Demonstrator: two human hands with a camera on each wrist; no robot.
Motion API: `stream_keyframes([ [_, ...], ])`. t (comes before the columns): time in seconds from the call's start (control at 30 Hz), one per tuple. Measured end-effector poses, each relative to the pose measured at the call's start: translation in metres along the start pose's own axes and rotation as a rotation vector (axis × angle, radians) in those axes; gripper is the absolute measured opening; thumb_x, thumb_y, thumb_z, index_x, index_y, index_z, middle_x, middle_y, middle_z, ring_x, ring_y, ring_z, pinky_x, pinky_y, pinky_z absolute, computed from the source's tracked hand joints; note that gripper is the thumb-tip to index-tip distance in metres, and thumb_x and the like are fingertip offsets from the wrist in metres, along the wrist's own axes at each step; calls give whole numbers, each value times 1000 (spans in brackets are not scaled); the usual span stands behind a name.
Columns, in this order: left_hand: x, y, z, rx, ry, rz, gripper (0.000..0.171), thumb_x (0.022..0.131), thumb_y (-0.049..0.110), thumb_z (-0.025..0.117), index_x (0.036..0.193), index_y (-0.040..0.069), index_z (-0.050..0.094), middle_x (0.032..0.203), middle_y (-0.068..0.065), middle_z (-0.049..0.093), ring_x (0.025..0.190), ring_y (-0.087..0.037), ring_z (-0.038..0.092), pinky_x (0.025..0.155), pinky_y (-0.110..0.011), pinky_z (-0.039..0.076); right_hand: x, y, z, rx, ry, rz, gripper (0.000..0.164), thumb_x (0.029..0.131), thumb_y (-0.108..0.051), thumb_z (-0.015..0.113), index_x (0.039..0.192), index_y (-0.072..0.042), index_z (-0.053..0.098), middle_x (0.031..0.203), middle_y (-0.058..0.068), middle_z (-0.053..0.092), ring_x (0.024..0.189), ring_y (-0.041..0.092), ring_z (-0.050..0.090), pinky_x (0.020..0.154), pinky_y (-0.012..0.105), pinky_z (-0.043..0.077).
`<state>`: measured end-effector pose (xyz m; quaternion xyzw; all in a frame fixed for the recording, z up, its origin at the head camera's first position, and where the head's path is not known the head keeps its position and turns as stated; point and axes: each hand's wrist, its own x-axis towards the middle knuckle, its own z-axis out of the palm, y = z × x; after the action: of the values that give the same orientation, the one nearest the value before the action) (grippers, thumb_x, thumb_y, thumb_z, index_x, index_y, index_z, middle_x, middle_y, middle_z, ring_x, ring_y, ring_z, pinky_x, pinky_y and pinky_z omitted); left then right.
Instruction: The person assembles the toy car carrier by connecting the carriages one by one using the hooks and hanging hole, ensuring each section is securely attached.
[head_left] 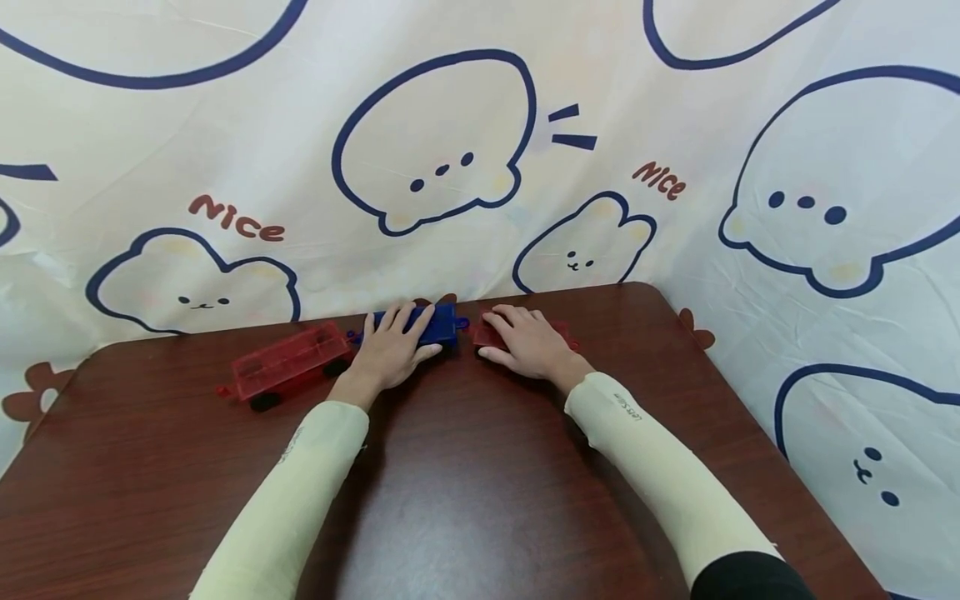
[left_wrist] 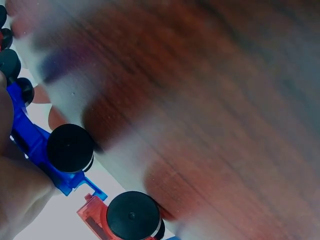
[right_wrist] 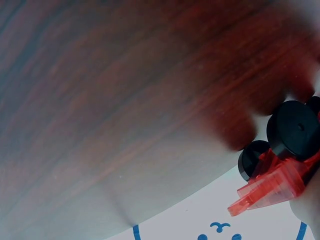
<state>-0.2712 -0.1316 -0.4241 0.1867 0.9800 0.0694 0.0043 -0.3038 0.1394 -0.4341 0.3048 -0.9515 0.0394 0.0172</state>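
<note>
My left hand (head_left: 387,353) grips a blue toy train car (head_left: 446,325) from above, fingers spread over its top and thumb along its near side. To the right, my right hand (head_left: 528,343) holds a small red toy train car (head_left: 488,332) the same way, hiding most of it. The two cars stand end to end, the blue hitch (head_left: 462,322) close against the red car. Left of the blue car is a longer see-through red car (head_left: 281,364) with black wheels. In the left wrist view, a blue car's hook (left_wrist: 96,189) meets its red end piece (left_wrist: 91,205).
All the cars stand in a row near the far edge of a dark brown wooden table (head_left: 465,483). Behind and to the right hangs a pale cloth (head_left: 450,267) printed with cartoon faces. The small red car's outer hitch (right_wrist: 240,206) points rightward with nothing attached.
</note>
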Motion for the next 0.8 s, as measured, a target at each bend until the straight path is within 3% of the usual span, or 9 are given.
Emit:
stream_keyframes([
  [0.8,1,1,1,-18,15,10,72,106,53,42,164,18,19,165,-19,22,152,-41,13,116,-71,7,2,0,2,-3,4,-8,77,99,-68,42,156,-16,38,157,11,39,140,32,40,115,53,32],
])
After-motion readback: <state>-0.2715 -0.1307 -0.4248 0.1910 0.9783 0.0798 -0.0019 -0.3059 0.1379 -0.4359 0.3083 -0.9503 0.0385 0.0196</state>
